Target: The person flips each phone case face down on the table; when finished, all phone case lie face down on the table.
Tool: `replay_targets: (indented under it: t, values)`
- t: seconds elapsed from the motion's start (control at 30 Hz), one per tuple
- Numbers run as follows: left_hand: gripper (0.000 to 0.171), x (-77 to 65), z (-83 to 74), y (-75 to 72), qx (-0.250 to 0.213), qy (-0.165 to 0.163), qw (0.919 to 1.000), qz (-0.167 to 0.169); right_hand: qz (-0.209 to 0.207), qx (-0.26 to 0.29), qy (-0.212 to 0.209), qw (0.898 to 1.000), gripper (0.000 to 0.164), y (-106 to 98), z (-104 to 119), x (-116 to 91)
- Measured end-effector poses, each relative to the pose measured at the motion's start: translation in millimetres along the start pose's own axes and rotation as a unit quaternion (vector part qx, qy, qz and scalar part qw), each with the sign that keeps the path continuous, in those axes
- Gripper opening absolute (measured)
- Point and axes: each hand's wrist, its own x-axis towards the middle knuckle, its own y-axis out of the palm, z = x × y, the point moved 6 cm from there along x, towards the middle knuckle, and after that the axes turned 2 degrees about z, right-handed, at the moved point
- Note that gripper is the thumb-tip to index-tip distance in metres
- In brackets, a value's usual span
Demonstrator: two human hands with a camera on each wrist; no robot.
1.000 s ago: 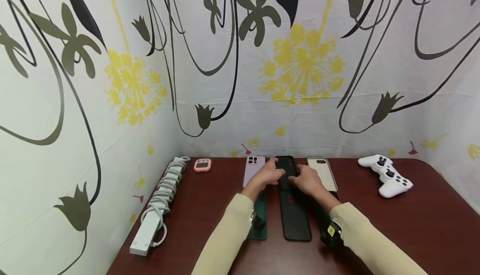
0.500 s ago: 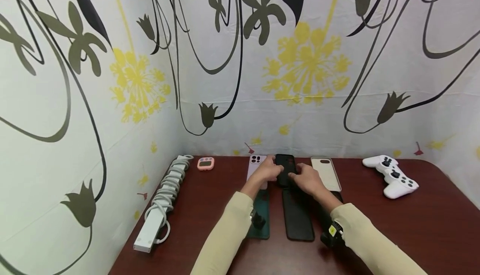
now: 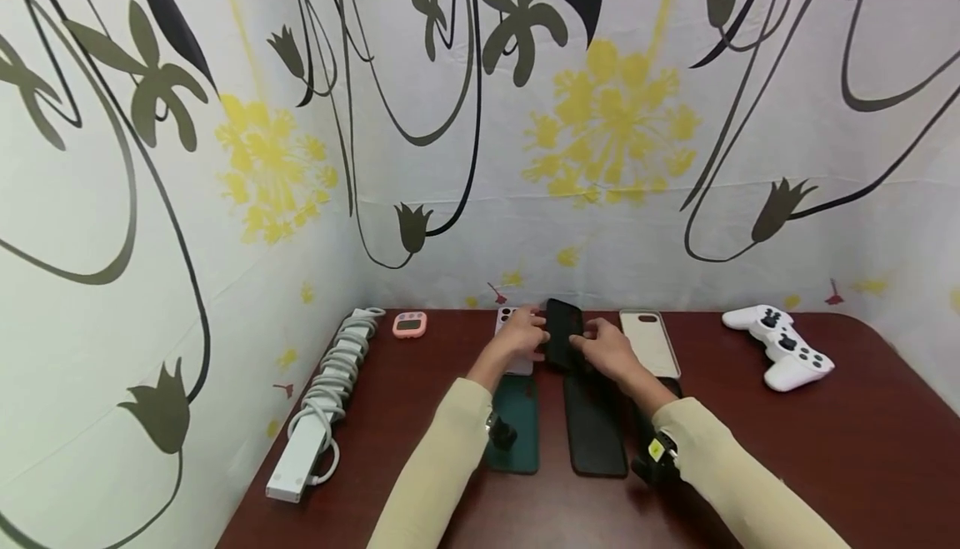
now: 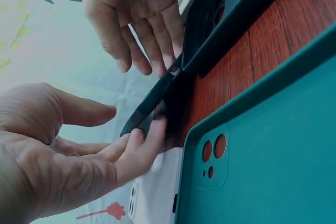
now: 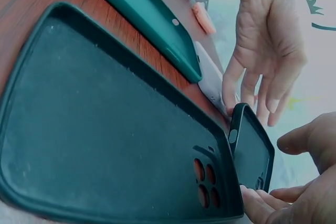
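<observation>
A small black phone case [image 3: 562,334] stands tilted between my hands at the back of the table. My left hand [image 3: 520,339] touches its left edge with extended fingers; in the left wrist view its thumb [image 4: 89,113] is off the case. My right hand [image 3: 609,351] is at the other edge, fingertips touching the case low down and thumb [image 5: 295,141] apart in the right wrist view. A larger black phone case [image 3: 596,432] lies in front. Left of it lies a teal phone case [image 3: 519,436], with a lilac phone [image 3: 519,364] behind, partly hidden by my left hand.
A cream phone case [image 3: 649,345] lies right of the hands, and a dark item [image 3: 670,386] is mostly hidden under the right forearm. A white game controller [image 3: 780,347], a pink timer [image 3: 409,325] and a cord-wrapped power strip [image 3: 322,403] lie farther out.
The small black case has tilted and shifted slightly left. My left hand's fingers have spread and moved left, uncovering more of the teal case. The right hand has shifted slightly left.
</observation>
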Motion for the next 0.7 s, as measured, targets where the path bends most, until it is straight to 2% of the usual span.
replay_targets:
  t: [0.2,0.7]
  values:
    - [0.071,-4.3,2.8,-11.4,0.002,0.008,0.9999,-0.011,0.012,0.015,0.003,1.000,0.064,9.8,6.4,0.6]
    - [0.068,-10.8,-7.7,-9.6,-0.017,0.039,0.9990,0.014,0.027,0.084,0.031,0.996,0.060,17.7,3.1,1.4]
